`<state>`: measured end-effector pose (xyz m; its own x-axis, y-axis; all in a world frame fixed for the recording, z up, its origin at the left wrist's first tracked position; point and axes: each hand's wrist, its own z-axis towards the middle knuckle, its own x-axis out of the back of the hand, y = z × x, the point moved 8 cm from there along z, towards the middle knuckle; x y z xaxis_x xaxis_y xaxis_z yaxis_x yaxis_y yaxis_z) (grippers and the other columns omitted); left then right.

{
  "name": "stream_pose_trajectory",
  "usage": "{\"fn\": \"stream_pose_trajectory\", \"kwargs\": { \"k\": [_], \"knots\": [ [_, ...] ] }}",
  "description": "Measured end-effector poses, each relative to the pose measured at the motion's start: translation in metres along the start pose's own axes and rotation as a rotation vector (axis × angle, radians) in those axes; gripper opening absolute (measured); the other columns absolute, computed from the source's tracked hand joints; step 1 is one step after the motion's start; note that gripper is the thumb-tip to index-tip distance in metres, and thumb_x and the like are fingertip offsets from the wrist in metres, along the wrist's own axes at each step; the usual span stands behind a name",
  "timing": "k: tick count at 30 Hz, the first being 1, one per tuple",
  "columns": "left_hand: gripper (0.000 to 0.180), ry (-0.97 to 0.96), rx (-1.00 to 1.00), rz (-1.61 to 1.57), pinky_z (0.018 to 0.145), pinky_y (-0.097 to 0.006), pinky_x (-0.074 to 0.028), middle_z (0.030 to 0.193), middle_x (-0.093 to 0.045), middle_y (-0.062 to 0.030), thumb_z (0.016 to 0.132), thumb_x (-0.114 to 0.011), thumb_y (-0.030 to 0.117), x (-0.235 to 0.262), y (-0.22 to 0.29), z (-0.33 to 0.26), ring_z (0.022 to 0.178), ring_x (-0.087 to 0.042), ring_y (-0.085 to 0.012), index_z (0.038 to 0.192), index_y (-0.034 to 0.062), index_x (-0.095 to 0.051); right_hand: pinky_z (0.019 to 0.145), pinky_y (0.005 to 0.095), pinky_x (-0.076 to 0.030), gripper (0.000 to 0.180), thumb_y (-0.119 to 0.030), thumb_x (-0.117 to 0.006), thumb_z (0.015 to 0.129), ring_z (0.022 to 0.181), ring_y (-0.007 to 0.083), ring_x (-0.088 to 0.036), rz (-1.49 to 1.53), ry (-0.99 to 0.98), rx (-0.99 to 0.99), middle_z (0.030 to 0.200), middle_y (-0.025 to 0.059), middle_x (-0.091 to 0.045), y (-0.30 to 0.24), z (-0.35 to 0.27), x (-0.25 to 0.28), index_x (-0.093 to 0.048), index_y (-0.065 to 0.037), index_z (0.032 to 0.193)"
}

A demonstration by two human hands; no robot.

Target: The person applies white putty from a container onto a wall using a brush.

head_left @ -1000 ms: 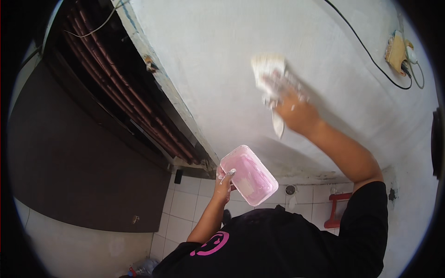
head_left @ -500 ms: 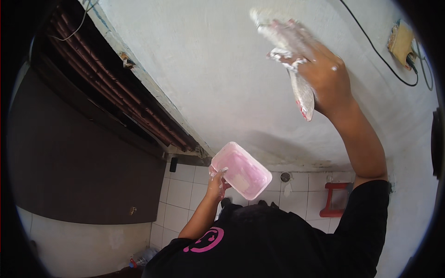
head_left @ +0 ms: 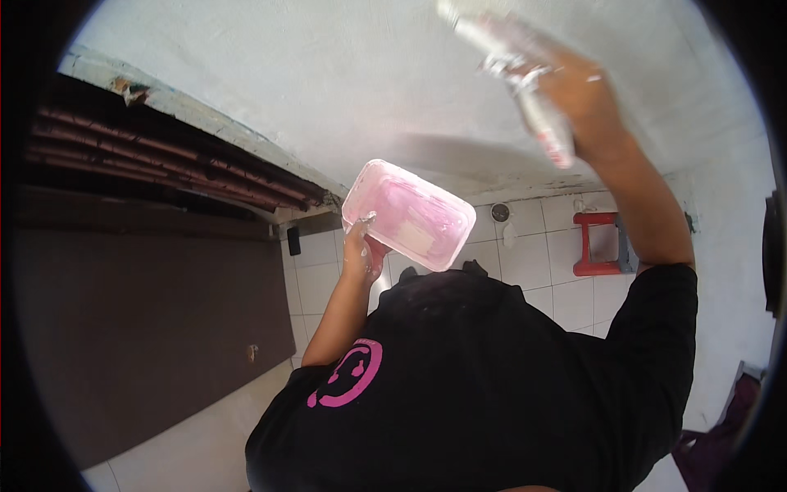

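My left hand (head_left: 362,246) grips a pink rectangular plastic tub (head_left: 410,215) by its near left side, the thumb over the rim. The tub is tilted so its inside shows, with white smears on the pink walls and bottom. White paste spots my left fingers. Up by the pale wall, my right hand (head_left: 574,94) is closed round a long flat tool (head_left: 541,123) coated in white, with red marks at its lower end. Motion blurs the tool and fingers, so its exact kind is unclear. White paste clings to the thumb.
The pale wall (head_left: 328,82) rises in front. At left are a dark brown panel (head_left: 147,320) and reddish-brown folded cloth (head_left: 164,168) beside a chipped wall edge. A red stool (head_left: 598,266) and a round drain (head_left: 500,212) are on the white tiled floor (head_left: 525,275).
The view has shifted, so the tub and floor appear higher. My right hand remains closed on the tool, still by the wall, and my left hand still holds the tub.
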<state>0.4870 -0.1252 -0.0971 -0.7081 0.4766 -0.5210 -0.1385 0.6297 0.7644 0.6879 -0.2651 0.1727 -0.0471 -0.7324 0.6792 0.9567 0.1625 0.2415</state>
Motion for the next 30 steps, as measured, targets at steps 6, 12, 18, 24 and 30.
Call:
{"fn": "stream_pose_trajectory", "kwargs": {
  "k": [6,12,18,24,30],
  "knots": [
    [0.045,-0.157,0.067,-0.066,0.086,-0.044,-0.049,0.117,-0.052,-0.0149,0.084,-0.049,0.014,-0.007,0.011,0.018,0.107,-0.055,-0.0287,0.126,0.0006,-0.038,0.073,0.0376,-0.051,0.012,-0.015,-0.060,0.073,0.083,0.0255,-0.064,-0.310,0.146,-0.360,0.107,0.0068,-0.063,0.024,-0.069,-0.023,-0.061,-0.010,0.083],
    [0.047,-0.168,0.120,0.025,0.094,-0.041,-0.043,0.118,-0.052,-0.0135,0.082,-0.049,0.018,0.019,0.009,0.032,0.110,-0.053,-0.0275,0.124,-0.0004,-0.041,0.073,0.0375,-0.051,0.019,-0.009,-0.063,0.070,0.085,0.0295,-0.063,0.126,-0.300,-0.867,0.108,0.0137,-0.062,-0.066,-0.188,-0.138,-0.063,-0.007,0.089],
    [0.047,-0.206,0.308,0.010,0.082,-0.049,-0.050,0.114,-0.048,-0.0140,0.078,-0.052,0.010,0.041,-0.004,0.052,0.105,-0.054,-0.0318,0.120,0.0079,-0.031,0.068,0.0279,-0.051,0.012,-0.008,-0.062,0.083,0.080,0.0177,-0.062,0.409,0.630,-1.935,0.092,0.0089,-0.062,-0.148,-0.297,-0.146,-0.060,-0.003,0.093],
    [0.039,-0.430,0.588,-0.029,0.084,-0.049,-0.049,0.112,-0.046,-0.0157,0.076,-0.050,0.006,0.049,-0.038,0.055,0.104,-0.054,-0.0314,0.110,0.0100,-0.031,0.073,0.0320,-0.055,0.025,-0.010,-0.060,0.086,0.094,0.0162,-0.056,0.561,1.090,-2.104,0.106,0.0084,-0.053,-0.205,-0.256,-0.158,-0.049,-0.004,0.107],
    [0.055,-0.564,0.662,0.152,0.095,-0.048,-0.042,0.123,-0.047,-0.0140,0.079,-0.048,0.009,0.036,-0.039,0.027,0.116,-0.048,-0.0294,0.131,0.0049,-0.032,0.071,0.0333,-0.056,0.023,-0.010,-0.060,0.086,0.096,0.0189,-0.056,0.588,1.385,-2.233,0.108,0.0094,-0.052,-0.222,-0.237,-0.155,-0.047,-0.005,0.104]
  ]
}}
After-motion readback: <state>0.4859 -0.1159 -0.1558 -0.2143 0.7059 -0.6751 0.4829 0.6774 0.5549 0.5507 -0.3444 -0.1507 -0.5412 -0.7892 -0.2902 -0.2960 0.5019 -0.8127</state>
